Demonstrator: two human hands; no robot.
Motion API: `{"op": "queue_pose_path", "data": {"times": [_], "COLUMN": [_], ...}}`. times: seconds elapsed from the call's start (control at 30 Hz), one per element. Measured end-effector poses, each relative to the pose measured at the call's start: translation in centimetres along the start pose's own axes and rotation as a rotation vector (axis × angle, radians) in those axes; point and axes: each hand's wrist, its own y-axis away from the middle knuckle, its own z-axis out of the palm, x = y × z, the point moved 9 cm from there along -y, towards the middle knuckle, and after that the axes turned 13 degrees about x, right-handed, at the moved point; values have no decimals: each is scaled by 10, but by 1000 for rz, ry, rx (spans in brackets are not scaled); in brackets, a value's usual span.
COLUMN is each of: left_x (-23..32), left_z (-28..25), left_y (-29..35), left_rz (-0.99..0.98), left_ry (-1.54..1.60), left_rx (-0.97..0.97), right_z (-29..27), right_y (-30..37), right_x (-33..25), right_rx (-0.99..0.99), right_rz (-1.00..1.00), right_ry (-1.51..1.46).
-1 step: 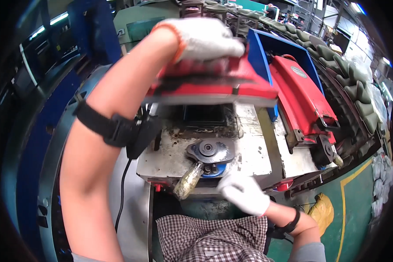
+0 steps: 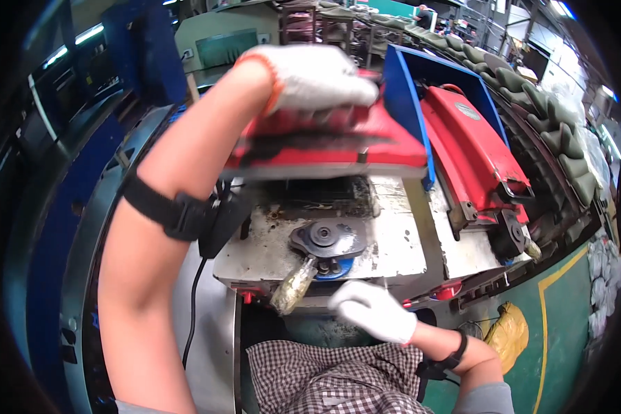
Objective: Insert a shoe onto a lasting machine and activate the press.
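My left hand (image 2: 317,79), in a white knit glove with an orange cuff, is closed on the top of a red machine cover (image 2: 386,148). The cover is tilted up above a worn white machine top (image 2: 400,241), and both hand and cover are slightly blurred. My fingers hide the exact grip. My right hand (image 2: 372,310), also white-gloved, hovers by the machine's front edge, loosely curled, with nothing visible in it. Just beyond it sits a dark metal clamp block (image 2: 328,238) on a blue base. A tape-wrapped lever handle (image 2: 293,286) sticks out from it toward me.
On the right stands a similar machine with a lowered red cover (image 2: 472,145) and a blue guard (image 2: 407,90). A rack of grey-green moulded pieces (image 2: 559,131) runs behind it. A yellow bag (image 2: 509,338) lies on the green floor. A black cable (image 2: 194,297) hangs by my left arm.
The red cover and my left hand on it have come down a little. My right hand has shifted slightly left, toward the lever handle. The whole view has also shifted slightly.
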Motion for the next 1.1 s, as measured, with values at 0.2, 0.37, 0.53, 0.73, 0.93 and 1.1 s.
{"op": "queue_pose_path", "data": {"times": [0.2,0.37,0.53,0.73,0.93,1.1], "left_x": [-13,-21,-24,-18,-17,26], "left_z": [90,107,109,109,96,94], "left_y": [44,56,59,61,64,50], "left_rz": [-211,-141,-139,-105,-134,-88], "left_ry": [12,-197,-203,-221,180,589], "left_rx": [-200,-9,12,59,442,572], "right_z": [98,121,104,-23,-279,-396], "right_y": [-1,-27,-14,21,99,163], "right_x": [12,-21,-20,23,5,16], "right_rx": [-378,-482,-451,-16,976,1241], "right_rz": [352,339,415,504,-229,133], "right_ry": [-922,-1718,-1720,-1535,134,1264]}}
